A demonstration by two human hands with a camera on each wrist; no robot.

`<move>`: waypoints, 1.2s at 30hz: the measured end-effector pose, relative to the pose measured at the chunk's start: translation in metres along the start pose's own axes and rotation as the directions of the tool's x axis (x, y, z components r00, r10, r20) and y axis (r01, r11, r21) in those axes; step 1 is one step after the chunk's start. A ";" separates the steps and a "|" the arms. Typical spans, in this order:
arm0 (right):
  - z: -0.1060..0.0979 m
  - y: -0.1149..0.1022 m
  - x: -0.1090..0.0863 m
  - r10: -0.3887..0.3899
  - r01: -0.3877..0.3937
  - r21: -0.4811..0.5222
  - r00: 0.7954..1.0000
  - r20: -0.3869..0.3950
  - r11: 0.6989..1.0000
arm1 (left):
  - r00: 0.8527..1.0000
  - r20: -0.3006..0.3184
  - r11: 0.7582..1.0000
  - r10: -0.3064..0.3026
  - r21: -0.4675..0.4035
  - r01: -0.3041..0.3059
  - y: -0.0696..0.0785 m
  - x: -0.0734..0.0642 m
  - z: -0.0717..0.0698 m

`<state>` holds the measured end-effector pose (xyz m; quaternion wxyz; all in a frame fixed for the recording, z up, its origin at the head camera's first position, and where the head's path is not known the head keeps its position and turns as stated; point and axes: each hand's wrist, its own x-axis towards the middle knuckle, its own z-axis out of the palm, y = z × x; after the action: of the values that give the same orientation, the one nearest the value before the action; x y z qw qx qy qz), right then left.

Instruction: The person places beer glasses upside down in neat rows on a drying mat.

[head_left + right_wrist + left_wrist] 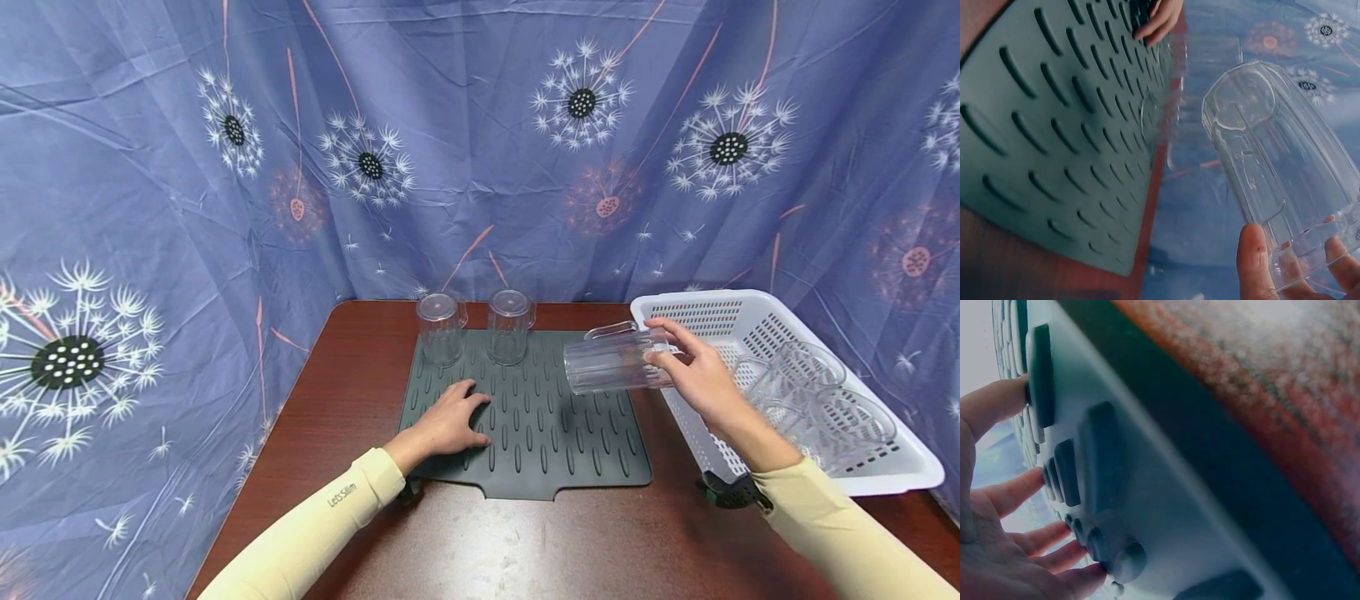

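Note:
My right hand [703, 382] grips one end of a clear mug [609, 364], fingers and thumb spread round its wall. The mug is tipped on its side above the right part of a dark ridged drying mat [525, 457], with its handle facing the back. In the right wrist view, the mug [1291, 144] shows fluted, see-through sides. My left hand [447, 422] rests on the mat's left part, fingers spread and fingertips on the ridges. Behind it, a clear mug [441, 333] and a second clear mug [510, 331] stand upside down, handles to the right.
A white perforated plastic basket [667, 307] stands at the right, with several clear mugs [840, 417] piled in its near right part. The brown wooden table [315, 408] extends round the mat. A blue dandelion-print curtain [465, 150] hangs behind the table.

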<state>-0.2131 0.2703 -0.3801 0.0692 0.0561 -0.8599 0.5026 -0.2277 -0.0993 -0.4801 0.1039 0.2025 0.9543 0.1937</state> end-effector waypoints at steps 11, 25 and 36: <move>0.029 0.004 -0.005 0.053 -0.075 0.213 0.993 0.108 0.974 | 1.000 -0.008 1.000 0.002 0.001 -0.002 -0.001 0.000 0.001; 0.055 0.020 -0.006 0.081 -0.130 0.212 0.971 0.224 0.969 | 1.000 -0.013 1.000 -0.001 -0.018 0.000 -0.003 0.000 0.003; 0.071 0.024 -0.007 0.146 -0.205 0.217 0.955 0.260 0.954 | 0.999 -0.044 0.999 0.005 -0.050 -0.007 -0.004 0.001 0.005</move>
<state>-0.2148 0.2202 -0.4366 -0.0882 0.0475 -0.7959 0.5971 -0.2286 -0.1005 -0.4862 0.0876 0.1985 0.9505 0.2223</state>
